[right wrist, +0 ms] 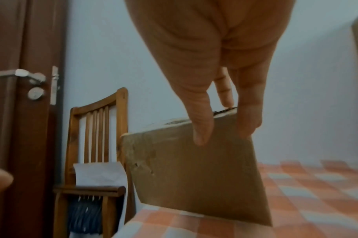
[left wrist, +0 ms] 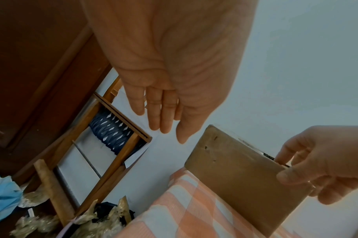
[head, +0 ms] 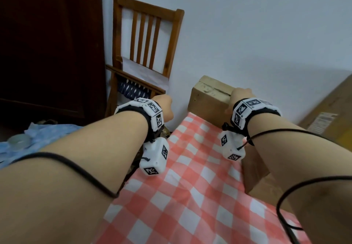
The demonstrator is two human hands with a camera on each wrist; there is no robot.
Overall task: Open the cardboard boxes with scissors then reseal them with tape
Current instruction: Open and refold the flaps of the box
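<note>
The right hand grips the top edge of the cardboard box, tilted at the tabletop's far edge. The left hand hovers nearby, fingers straight, holding nothing.

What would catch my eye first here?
The right hand gripping the top edge of a cardboard box at the far end of the red-checked tablecloth. The left hand hovers open beside it, with a wooden chair behind.
</note>
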